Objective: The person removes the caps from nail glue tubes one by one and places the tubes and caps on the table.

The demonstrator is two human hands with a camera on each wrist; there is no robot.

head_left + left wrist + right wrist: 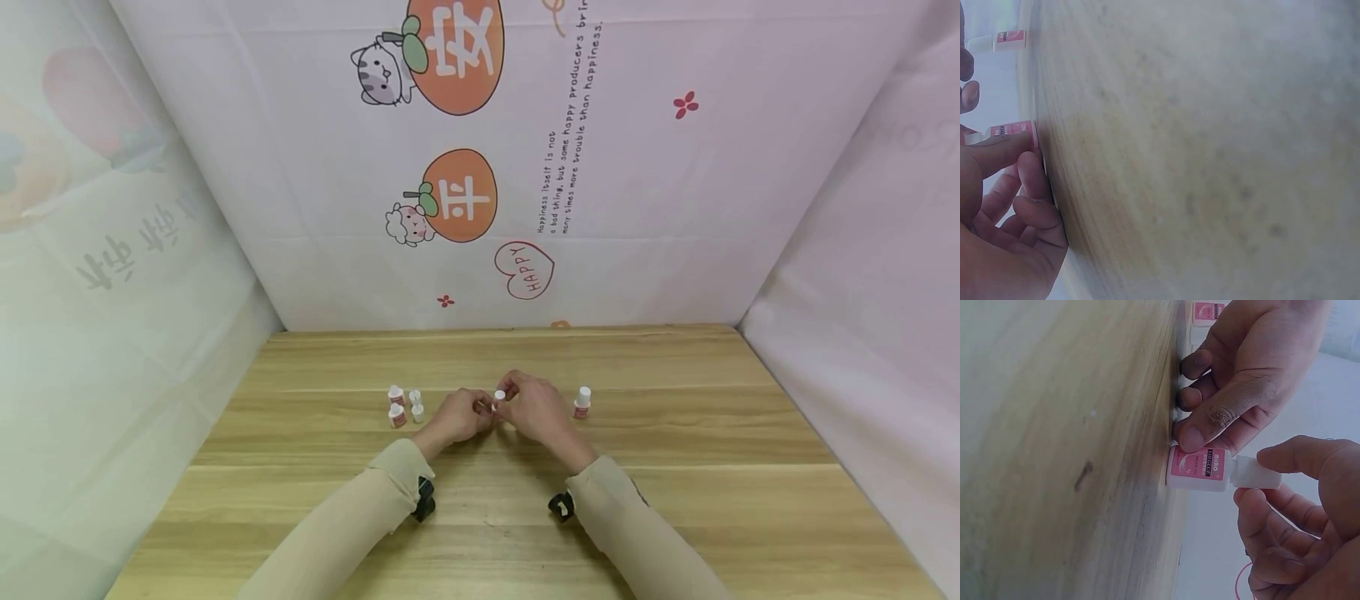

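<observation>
A small white glue bottle [1197, 470] with a pink label stands upright on the wooden table, between both hands. Low on its body, my left hand [459, 415] grips it between thumb and fingers, the other fingers curled against the tabletop. From the right, my right hand [536, 408] pinches the white cap [1257, 473] at the bottle's top between thumb and fingertips. The cap sits on the neck; whether it is tight I cannot tell. Part of the label [1013, 129] shows above my left thumb in the left wrist view.
A capped pink-labelled bottle [582, 403] stands to the right of my right hand. Left of my left hand are two similar bottles, one behind [396, 397] and one in front [397, 416], beside two small white pieces [416, 407]. A printed cloth [622, 208] hangs behind the table.
</observation>
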